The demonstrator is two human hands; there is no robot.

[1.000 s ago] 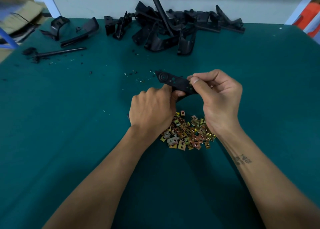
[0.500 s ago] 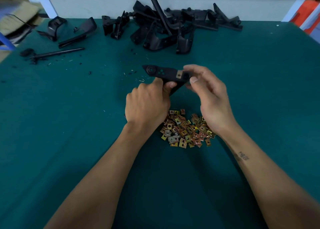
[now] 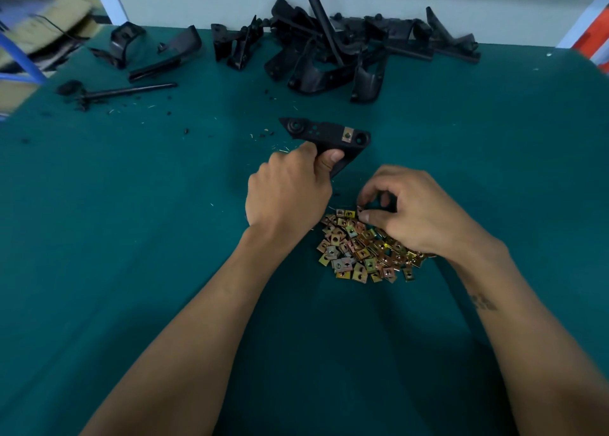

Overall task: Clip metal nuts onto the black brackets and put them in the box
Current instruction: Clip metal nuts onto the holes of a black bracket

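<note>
My left hand point(image 3: 290, 191) grips a black bracket point(image 3: 324, 132) by its lower arm and holds it above the green table. One metal nut point(image 3: 346, 135) is clipped on the bracket near its right end. A pile of gold and silver metal nuts point(image 3: 359, 247) lies on the table below the bracket. My right hand point(image 3: 408, 211) is down at the top of that pile, thumb and forefinger pinching a nut point(image 3: 361, 210). No box is in view.
A heap of black brackets point(image 3: 346, 46) lies along the table's far edge by the white wall. More brackets point(image 3: 148, 49) and a black rod point(image 3: 128, 90) lie at the far left. Cardboard and a blue frame point(image 3: 26, 59) stand off the left corner.
My right hand let go of the bracket's right end and dropped to the nut pile. The bracket now shows a clipped nut, and my left hand alone holds it.
</note>
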